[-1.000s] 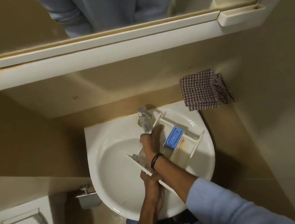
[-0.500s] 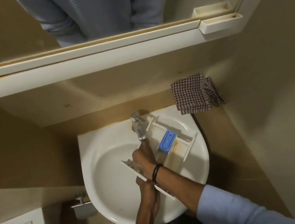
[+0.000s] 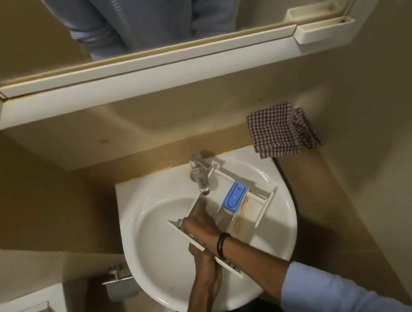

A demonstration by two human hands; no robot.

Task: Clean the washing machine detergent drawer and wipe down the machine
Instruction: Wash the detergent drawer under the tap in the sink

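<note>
Detergent drawer (image 3: 253,210) is being held in the sink (image 3: 158,249) under the tap (image 3: 199,176). Its front panel is being gripped by the left hand (image 3: 204,264). Right hand (image 3: 201,227) fingers are being pushed into a compartment; curl not discernible.

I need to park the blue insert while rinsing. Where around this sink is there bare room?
Free: the left half of the basin, between its rim and the drawer; the rim corner left of the tap; the tan ledge between tap and checked cloth. Crowded: the right half, where the drawer, left hand and right hand sit.
</note>
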